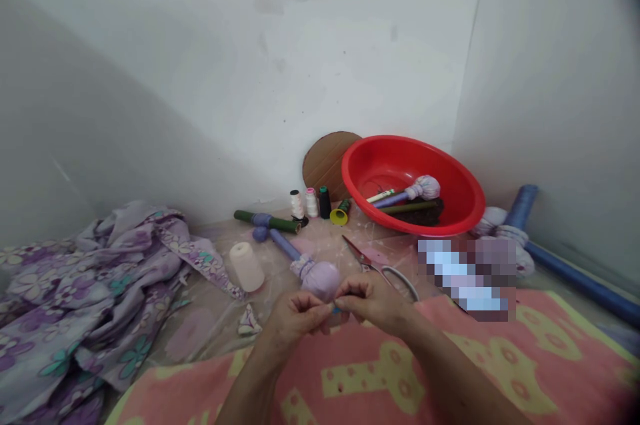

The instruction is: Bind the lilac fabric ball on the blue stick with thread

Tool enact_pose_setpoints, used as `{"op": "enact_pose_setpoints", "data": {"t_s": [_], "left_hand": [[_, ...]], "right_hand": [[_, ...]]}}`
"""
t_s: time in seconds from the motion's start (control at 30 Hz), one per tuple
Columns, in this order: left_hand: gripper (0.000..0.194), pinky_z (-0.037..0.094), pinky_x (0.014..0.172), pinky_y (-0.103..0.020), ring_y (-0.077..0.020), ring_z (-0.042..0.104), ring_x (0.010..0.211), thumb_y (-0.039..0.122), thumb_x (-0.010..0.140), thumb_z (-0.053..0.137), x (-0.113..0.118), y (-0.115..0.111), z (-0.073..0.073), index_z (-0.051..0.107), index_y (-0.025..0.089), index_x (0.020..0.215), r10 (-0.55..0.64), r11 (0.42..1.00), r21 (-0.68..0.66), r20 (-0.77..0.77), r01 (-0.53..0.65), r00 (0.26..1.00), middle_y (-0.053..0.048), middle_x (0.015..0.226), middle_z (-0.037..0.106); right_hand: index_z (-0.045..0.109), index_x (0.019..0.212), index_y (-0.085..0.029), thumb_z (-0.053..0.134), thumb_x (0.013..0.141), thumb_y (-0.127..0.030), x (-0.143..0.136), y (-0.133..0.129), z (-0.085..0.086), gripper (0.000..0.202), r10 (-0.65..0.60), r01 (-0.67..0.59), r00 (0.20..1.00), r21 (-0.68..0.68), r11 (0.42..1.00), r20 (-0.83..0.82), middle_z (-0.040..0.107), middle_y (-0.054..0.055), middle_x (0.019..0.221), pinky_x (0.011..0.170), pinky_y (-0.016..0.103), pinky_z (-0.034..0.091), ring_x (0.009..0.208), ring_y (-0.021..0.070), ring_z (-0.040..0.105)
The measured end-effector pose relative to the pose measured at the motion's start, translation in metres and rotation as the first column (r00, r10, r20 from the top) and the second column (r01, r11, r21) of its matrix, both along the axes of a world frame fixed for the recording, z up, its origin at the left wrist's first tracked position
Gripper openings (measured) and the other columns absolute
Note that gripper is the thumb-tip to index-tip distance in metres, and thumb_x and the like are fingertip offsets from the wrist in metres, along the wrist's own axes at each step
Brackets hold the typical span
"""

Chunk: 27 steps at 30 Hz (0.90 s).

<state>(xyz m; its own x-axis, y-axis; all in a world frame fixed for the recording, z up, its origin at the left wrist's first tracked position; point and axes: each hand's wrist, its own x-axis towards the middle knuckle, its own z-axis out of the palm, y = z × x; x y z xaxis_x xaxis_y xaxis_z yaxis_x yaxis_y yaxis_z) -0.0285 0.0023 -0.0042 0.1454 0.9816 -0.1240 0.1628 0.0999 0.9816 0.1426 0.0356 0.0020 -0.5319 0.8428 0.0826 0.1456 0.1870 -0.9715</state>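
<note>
Low in the middle, my left hand (303, 315) and my right hand (370, 302) meet fingertip to fingertip over a pink and yellow patterned cloth (360, 365). Both hands pinch at one spot, where a tiny bit of blue shows; what it is I cannot make out. Just beyond my fingers lies a stick with a round lilac cloth-wrapped head (320, 277), tied at the neck. Scissors (373, 262) with a red and grey handle rest beyond my right hand. To the left of my left hand is a small folded scrap of floral cloth (249, 320).
A red basin (470, 202) with sticks in it leans at the back right, before a cardboard disc (325, 158). Thread spools (311, 202), a green tube (245, 217) and a white cone (247, 266) stand or lie behind. Floral fabric (100, 298) is heaped left; blue poles (575, 275) lie right.
</note>
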Motion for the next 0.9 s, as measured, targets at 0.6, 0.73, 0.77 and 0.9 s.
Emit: {"op": "enact_pose_setpoints", "data": {"t_s": [0.6, 0.73, 0.77, 0.9], "left_hand": [[0.016, 0.036, 0.049, -0.018, -0.0082, 0.052, 0.049, 0.028, 0.058, 0.069, 0.003, -0.001, 0.002, 0.060, 0.014, 0.058, -0.018, 1.000, -0.007, 0.143, 0.019, 0.990, 0.001, 0.053, 0.063], [0.020, 0.036, 0.050, -0.019, -0.0095, 0.052, 0.049, 0.031, 0.059, 0.068, 0.002, -0.001, 0.000, 0.060, 0.014, 0.054, -0.032, 0.999, 0.015, 0.137, 0.031, 0.990, 0.001, 0.050, 0.060], [0.021, 0.035, 0.048, -0.019, -0.0092, 0.051, 0.048, 0.032, 0.059, 0.068, 0.002, -0.001, 0.000, 0.060, 0.014, 0.053, -0.033, 0.999, 0.023, 0.134, 0.030, 0.990, 0.001, 0.048, 0.059], [0.023, 0.033, 0.045, -0.019, -0.0081, 0.046, 0.044, 0.035, 0.058, 0.068, 0.001, -0.001, 0.001, 0.060, 0.014, 0.053, 0.058, 0.997, 0.045, 0.157, -0.066, 0.986, 0.002, 0.046, 0.056]], "right_hand": [[0.067, 0.071, -0.013, 0.060, 0.067, -0.031, -0.011, -0.004, -0.008, 0.019, -0.001, -0.021, 0.983, -0.117, 0.993, -0.184, 0.056, -0.001, 0.051, 0.042, 0.017, 0.033, 0.046, 0.0071, 0.047], [0.068, 0.087, -0.015, 0.058, 0.070, -0.030, -0.011, -0.003, -0.013, 0.025, 0.013, -0.031, 0.988, -0.118, 0.993, -0.153, 0.059, 0.000, 0.058, 0.042, 0.017, 0.033, 0.049, 0.0073, 0.049], [0.067, 0.089, -0.016, 0.057, 0.070, -0.030, -0.011, -0.003, -0.014, 0.026, 0.014, -0.032, 0.988, -0.118, 0.992, -0.156, 0.059, 0.000, 0.059, 0.042, 0.017, 0.033, 0.049, 0.0074, 0.049], [0.067, 0.086, -0.015, 0.057, 0.069, -0.027, -0.013, -0.002, -0.014, 0.023, -0.017, 0.000, 0.984, -0.096, 0.995, -0.179, 0.056, -0.002, 0.056, 0.041, 0.017, 0.033, 0.046, 0.0060, 0.046]]}}
